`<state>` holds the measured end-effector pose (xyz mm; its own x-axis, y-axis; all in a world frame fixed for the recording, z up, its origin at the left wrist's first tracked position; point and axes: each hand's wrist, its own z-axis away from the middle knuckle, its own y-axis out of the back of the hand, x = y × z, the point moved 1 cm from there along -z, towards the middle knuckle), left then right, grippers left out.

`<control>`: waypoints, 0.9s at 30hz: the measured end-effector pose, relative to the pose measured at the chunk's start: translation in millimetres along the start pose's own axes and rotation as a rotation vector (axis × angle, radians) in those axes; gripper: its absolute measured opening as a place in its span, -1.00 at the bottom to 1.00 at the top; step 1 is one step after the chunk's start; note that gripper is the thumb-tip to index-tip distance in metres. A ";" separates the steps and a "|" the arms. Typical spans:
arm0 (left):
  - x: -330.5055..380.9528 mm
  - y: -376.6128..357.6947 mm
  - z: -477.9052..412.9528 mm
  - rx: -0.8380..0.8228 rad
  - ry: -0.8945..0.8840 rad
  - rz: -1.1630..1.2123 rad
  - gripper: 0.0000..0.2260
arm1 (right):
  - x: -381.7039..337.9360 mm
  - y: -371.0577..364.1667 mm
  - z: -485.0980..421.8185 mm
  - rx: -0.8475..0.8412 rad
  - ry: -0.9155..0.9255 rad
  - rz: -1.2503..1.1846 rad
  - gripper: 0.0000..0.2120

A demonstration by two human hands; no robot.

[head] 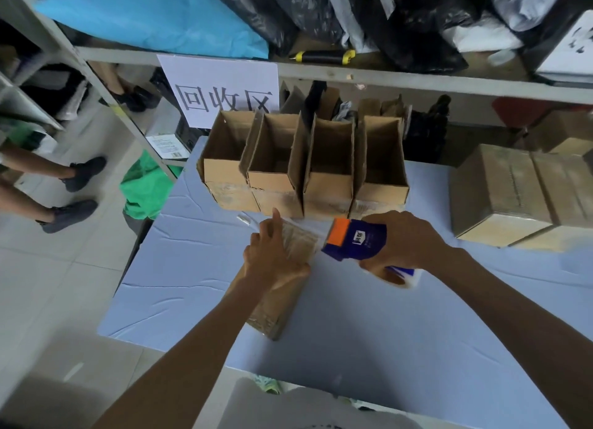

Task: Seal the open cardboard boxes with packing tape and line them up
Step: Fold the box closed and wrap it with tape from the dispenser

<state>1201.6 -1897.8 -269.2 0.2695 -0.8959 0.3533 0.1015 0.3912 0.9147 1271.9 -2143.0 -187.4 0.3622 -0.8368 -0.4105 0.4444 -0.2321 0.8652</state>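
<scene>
Both arms reach forward, the left hand (272,258) pressing down with index finger extended, the right hand (401,239) clenched.

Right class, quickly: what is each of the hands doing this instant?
Left hand: open, pressing down on the cardboard box being taped.
Right hand: gripping the tape dispenser.

Matt brown cardboard boxes (301,169), glossy plastic tape dispenser (353,239), creased blue tablecloth (385,332).

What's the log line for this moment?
left hand: presses box | right hand: grips tape gun | tape: across box top | open boxes: row behind
</scene>
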 end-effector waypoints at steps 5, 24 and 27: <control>3.2 0.9 3.5 0.015 0.000 -0.010 0.14 | 5.1 -1.4 3.9 -0.032 -0.021 0.074 -0.22; 19.5 5.0 13.9 -0.023 0.067 0.043 0.05 | 13.7 -76.2 -2.7 0.043 -0.287 0.503 -0.30; 23.7 2.4 18.4 0.015 0.070 0.012 0.07 | 21.4 -96.8 14.0 0.069 -0.341 0.547 -0.35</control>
<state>1190.6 -1922.0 -255.0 0.3369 -0.8739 0.3504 0.0833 0.3983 0.9134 1225.3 -2145.4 -275.8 0.2358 -0.9510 0.2000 0.2120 0.2511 0.9445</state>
